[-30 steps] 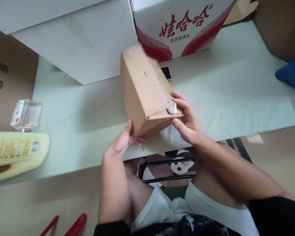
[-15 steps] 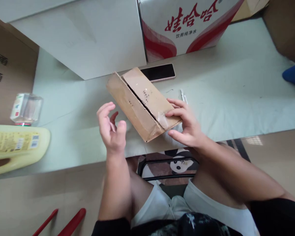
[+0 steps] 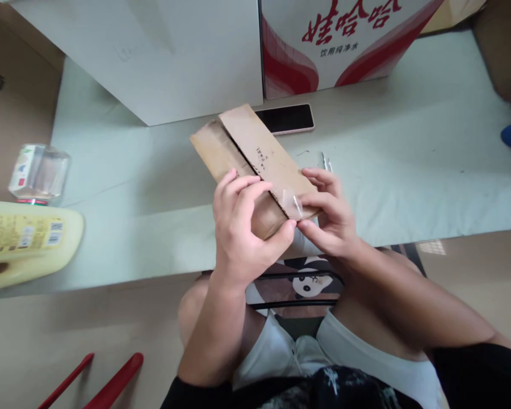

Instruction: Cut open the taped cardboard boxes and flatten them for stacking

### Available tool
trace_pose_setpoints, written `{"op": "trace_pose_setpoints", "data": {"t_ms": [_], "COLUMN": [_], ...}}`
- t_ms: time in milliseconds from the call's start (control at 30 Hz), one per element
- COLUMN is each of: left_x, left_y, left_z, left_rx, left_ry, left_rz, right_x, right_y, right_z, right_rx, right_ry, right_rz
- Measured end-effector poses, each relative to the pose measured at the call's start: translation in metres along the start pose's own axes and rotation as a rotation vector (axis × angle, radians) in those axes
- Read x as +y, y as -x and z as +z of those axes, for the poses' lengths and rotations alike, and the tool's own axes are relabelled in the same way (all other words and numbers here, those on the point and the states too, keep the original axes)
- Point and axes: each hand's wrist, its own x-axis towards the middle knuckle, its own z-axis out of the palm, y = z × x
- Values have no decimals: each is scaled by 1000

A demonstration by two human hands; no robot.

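A small brown cardboard box point(image 3: 259, 147) is tilted over the near part of the table, with a dark slit running between its top flaps. Clear tape point(image 3: 292, 203) shows at its near right corner. My right hand point(image 3: 330, 210) grips that corner, fingers on top and thumb at the near edge. My left hand point(image 3: 249, 230) lies over the left flap, fingers bent onto it and thumb reaching the taped corner; both thumbs almost meet there. What lies under the box is hidden.
Behind the box lie a phone point(image 3: 286, 119) and a slim metallic tool point(image 3: 326, 162). A large white box point(image 3: 187, 62) and a red-and-white carton point(image 3: 344, 57) stand at the back. To the left are a clear bottle point(image 3: 46, 170) and a yellow jug point(image 3: 34, 244).
My left hand has moved right, from open beside the box onto its left flap, which now sits pressed lower. My right hand keeps its hold at the corner.
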Motion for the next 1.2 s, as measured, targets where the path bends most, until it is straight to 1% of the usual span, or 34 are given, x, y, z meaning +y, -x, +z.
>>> {"op": "trace_pose_setpoints", "data": {"t_ms": [167,333,433,667,800,1000,1100,1200], "left_x": [5,5,6,5,7,12,12,10], "left_y": [-1,0,2,4,2,1,2,3], "left_z": [-1,4,8,10,7,2,-1,-3], "left_rx": [65,176,209,215,235,209,184,167], "left_ry": [3,8,34,77,-15,-146,-196,-163], "left_rz": [-27,-45,-37,-100,-76,-110,-163,-223], "right_x": [-2,-3,-3,0,3,7,7,7], "right_y": [-1,-1,-2,-3,-4,-5,-5,-5], "right_z": [-2,-1,-1,-2,-2,-2,-2,-1], "right_rx": [-70,-49,-27,-32,-20,-25,-37,-37], "right_ry": [-7,10,5,15,28,-3,20,35], "right_rz": [-63,-50,-33,-23,-58,-69,-33,-10]}}
